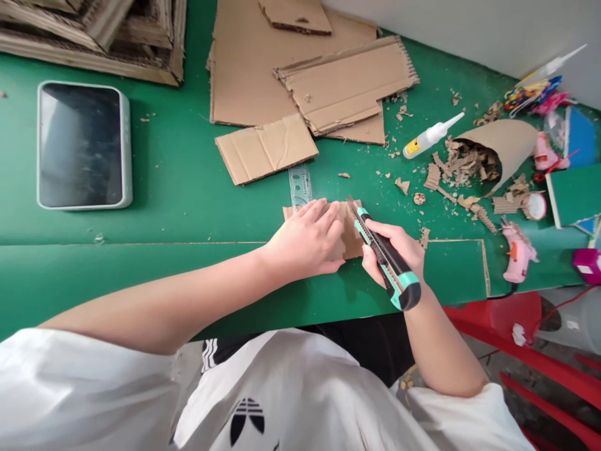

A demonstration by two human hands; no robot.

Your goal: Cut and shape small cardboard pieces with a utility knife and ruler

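My right hand (397,250) is wrapped round a black and mint-green utility knife (387,257), its blade out over the right end of a small cardboard piece (350,235). My left hand (310,241) lies flat on that piece, fingers stretched out and pressing down. A clear plastic ruler (300,183) sticks out beyond the left fingers, and its near part is hidden under the hand. Just past the ruler's far end rests a creased cardboard strip (267,149).
Larger cardboard sheets (253,69) lie at the back. Cardboard frames (154,56) and a tablet-like device (81,144) sit left. On the right are a glue bottle (429,138), a cardboard tube (509,141) with scraps, a pink glue gun (516,254) and a red chair (511,313).
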